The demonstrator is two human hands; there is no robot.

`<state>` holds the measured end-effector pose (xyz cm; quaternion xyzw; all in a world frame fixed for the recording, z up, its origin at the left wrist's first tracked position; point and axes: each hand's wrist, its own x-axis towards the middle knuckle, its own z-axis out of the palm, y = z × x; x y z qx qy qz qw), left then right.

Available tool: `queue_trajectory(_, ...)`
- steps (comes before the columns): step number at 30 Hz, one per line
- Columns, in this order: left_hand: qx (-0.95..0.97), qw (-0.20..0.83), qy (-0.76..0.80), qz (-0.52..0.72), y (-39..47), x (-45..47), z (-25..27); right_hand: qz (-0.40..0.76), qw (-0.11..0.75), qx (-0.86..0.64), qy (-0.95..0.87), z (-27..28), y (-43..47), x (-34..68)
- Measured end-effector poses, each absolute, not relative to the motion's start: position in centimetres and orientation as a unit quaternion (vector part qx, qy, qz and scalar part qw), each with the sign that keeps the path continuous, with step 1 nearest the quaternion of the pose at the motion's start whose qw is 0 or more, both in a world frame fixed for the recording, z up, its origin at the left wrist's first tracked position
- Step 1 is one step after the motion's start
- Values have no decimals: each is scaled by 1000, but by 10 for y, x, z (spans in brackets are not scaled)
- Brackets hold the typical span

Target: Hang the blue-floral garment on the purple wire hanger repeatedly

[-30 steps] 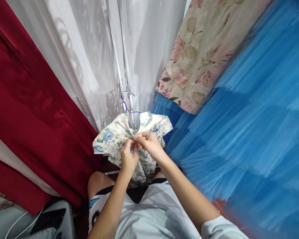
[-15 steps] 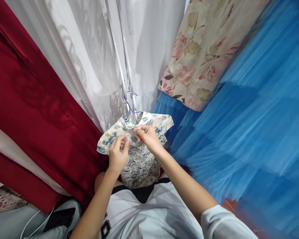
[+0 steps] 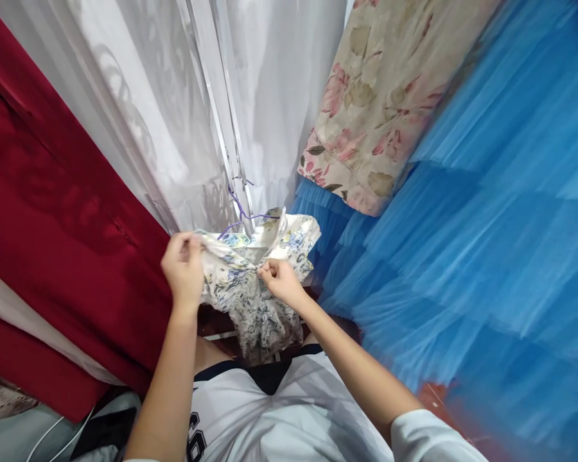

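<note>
A white garment with a blue floral print (image 3: pixel 270 314) hangs in front of me on a purple hanger (image 3: pixel 241 215). Its neckline is pulled wide open, showing the inside of the cloth. My left hand (image 3: pixel 183 266) is closed on the garment's left side, its fingers slightly blurred. With fingertips pinched together, my right hand (image 3: pixel 280 277) grips the front opening near the middle. The hanger's hook meets a shiny metal pole (image 3: pixel 228 122) at its lower end.
Dark red cloth (image 3: pixel 67 192) hangs on the left, and sheer white cloth (image 3: pixel 139 109) behind the pole. At right are a beige floral cloth (image 3: pixel 361 128) and a layered blue tulle skirt (image 3: pixel 486 244). A white cable (image 3: pixel 72 436) lies at lower left.
My left hand has moved left, drawing that side of the garment outward and spreading its neckline. My right hand has dropped slightly, still pinching the front. The garment's lower part has bunched narrower.
</note>
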<state>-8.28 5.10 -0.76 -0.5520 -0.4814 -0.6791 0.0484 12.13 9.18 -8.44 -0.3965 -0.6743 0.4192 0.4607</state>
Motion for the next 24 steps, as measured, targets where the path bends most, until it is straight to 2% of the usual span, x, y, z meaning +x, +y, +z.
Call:
queue_trajectory(3, -412, -24, -468, -781, 50, -128, -34, 480, 443, -361, -666, -94, 69, 127)
queue_trajectory(5, -294, -167, -435, -835, 47, -143, -66, 510, 441, -336, -658, -99, 55, 129)
queue_trajectory(7, -181, -330, -408, -832, 43, -138, -103, 523, 454, -328, -642, -106, 48, 134)
queue_trajectory(10, -180, -399, -414, -798, 38, -101, -149, 487, 525, -384, -583, -123, 58, 159)
queue_trajectory(13, -238, -462, -401, -755, 35, -51, -169, 418, 622, -474, -461, -147, 81, 204)
queue_trajectory(16, -412, -465, -393, -677, 32, -9, -158, 360, 607, -555, -440, -172, 93, 245)
queue_trajectory(20, -551, -390, -381, -632, 26, 26, -125, 335, 543, -582, -504, -181, 75, 255)
queue_trajectory(22, -580, -375, -367, -623, 19, 37, -111, 339, 519, -549, -560, -170, 59, 241)
queue_trajectory(24, -610, -365, -367, -600, 12, 44, -101, 403, 484, -455, -630, -154, 45, 220)
